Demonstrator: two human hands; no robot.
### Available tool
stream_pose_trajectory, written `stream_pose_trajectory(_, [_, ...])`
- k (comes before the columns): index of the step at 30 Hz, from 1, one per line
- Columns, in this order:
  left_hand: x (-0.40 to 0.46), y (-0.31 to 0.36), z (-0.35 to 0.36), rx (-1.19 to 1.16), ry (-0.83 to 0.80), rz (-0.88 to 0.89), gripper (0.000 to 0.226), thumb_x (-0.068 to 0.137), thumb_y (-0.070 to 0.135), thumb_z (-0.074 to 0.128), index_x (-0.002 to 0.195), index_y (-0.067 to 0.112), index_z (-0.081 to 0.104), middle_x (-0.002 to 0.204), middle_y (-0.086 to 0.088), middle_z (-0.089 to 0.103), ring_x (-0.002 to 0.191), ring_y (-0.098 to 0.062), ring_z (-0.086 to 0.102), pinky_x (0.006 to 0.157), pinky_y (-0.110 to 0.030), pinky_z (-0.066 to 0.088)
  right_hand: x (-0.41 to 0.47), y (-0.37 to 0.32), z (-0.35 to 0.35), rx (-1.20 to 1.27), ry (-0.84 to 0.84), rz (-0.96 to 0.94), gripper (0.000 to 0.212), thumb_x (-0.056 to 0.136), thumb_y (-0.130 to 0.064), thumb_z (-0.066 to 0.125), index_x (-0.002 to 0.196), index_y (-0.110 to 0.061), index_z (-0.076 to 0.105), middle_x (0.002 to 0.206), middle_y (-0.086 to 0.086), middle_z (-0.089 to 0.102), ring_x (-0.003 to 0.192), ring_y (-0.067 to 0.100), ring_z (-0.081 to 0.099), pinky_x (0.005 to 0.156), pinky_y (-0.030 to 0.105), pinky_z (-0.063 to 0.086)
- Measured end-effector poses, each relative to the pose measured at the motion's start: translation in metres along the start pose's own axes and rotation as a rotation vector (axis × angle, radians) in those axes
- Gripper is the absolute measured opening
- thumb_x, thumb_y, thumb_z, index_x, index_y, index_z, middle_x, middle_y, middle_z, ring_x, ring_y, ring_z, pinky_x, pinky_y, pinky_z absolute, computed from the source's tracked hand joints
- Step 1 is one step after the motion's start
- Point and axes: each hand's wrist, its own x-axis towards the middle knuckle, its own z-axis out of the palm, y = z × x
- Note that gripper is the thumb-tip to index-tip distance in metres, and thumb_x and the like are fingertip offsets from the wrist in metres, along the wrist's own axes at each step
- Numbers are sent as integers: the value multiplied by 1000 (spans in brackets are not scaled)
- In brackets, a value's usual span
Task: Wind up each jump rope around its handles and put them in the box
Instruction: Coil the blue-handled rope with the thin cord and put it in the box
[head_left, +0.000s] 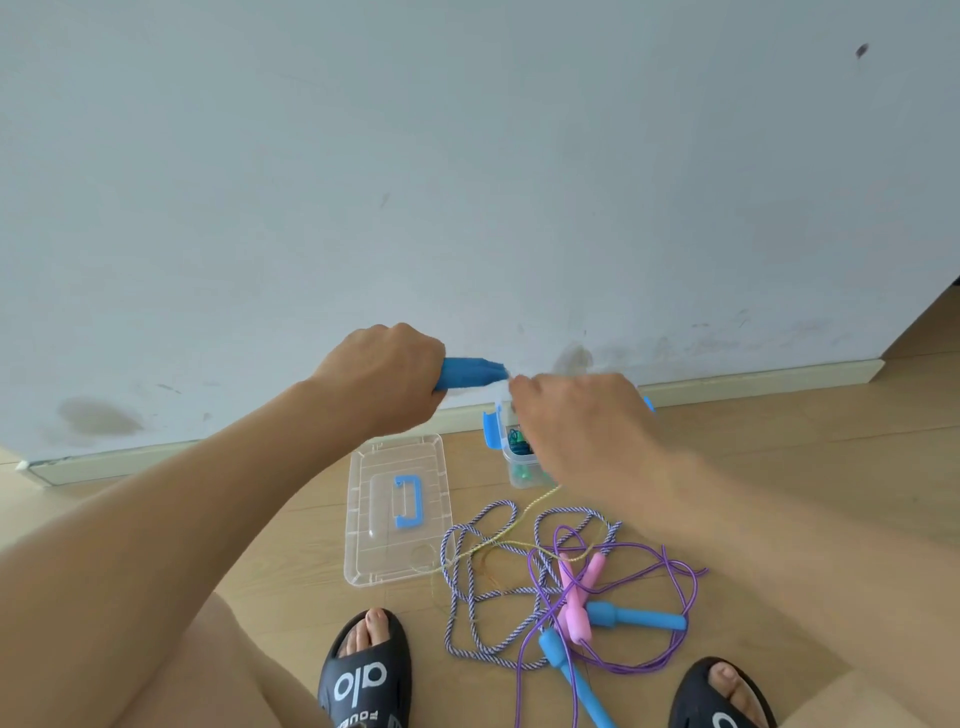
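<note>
The left hand was closed in a fist round a pair of blue handles, held level with their tips pointing toward the right hand. Keeping both handles together in one grip likely gave a firm core to wrap the cord around. The right hand sat just beside those tips, fingers curled downward; it seemed to pinch the yellowish rope that trailed from under it to the floor, though the fingertips were hidden, so the grip could not be confirmed.

Directly below the right hand stood the box, clear with blue latches, open, with something green already inside. Below the left hand lay the clear lid with its blue carry handle, set aside so the box stayed free for dropping ropes in.

Nearer the person than both hands, between two black sandals, the remaining ropes lay tangled: a striped braided rope, a thin purple rope, pink handles and two more blue handles. By my judgement, winding had barely begun on the held rope, and the pile would need untangling first.
</note>
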Motion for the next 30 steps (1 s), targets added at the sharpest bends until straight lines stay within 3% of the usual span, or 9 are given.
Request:
stream_pose_trajectory(5, [-3,29,12,62,-100,13,16,96,28,47,83,17,47,66,3,37,65,-21,46,60,-30,36,-3,-28,-2,61,-56,-91,31,35,-10,80,56,-17,58,38,-3,44,26,17,38,56,23,-10])
stream_pose_trajectory(7, [-3,31,14,53,-109,-13,17,96,28,47,83,16,47,66,2,37,63,-21,45,58,-30,35,0,-24,-5,105,-60,-76,27,63,-19,79,67,-17,52,48,-1,44,35,22,34,48,25,-3])
stream_pose_trajectory(8, [-4,31,14,49,-104,-27,19,96,30,46,83,16,48,66,2,38,63,-21,45,58,-31,35,3,-18,-3,131,-18,-57,21,84,-24,65,76,-17,47,58,0,45,45,25,38,45,29,5])
stream_pose_trajectory(10, [-4,30,10,41,-79,-37,33,98,43,44,83,15,51,65,1,38,64,-23,47,58,-31,35,7,-8,-10,246,-38,-31,20,100,-28,38,83,-18,40,72,1,46,63,30,48,49,35,19])
stream_pose_trajectory(15, [-4,28,4,-4,4,-98,60,89,73,38,72,16,42,64,1,39,63,-24,48,58,-31,37,3,-6,-8,558,-127,37,14,97,-22,39,86,-15,45,77,3,52,71,31,53,60,36,34])
stream_pose_trajectory(19, [2,19,8,-110,-16,-217,57,93,65,39,65,16,39,66,-1,46,55,-18,45,54,-30,38,1,-12,-5,437,-181,82,11,97,-11,41,96,-20,35,94,5,58,72,28,50,60,35,33])
stream_pose_trajectory(25, [10,28,14,-317,-200,-305,47,96,49,47,66,13,42,66,-2,47,53,-14,43,47,-26,32,1,-31,-14,169,-104,-104,13,91,-7,51,98,-18,50,87,3,62,50,20,30,45,31,8])
stream_pose_trajectory(28, [3,37,11,-163,-238,-203,28,92,24,50,68,12,40,70,-3,47,55,-16,42,47,-26,31,6,-26,-13,217,-13,-171,13,77,-8,66,77,-17,57,70,0,57,48,25,46,44,27,9])
stream_pose_trajectory(30, [-5,43,6,-51,-197,-95,36,90,41,56,75,11,43,67,-1,42,60,-21,46,53,-28,34,11,-16,-16,327,19,-172,11,89,-15,57,79,-17,62,72,-3,50,61,26,57,50,29,22])
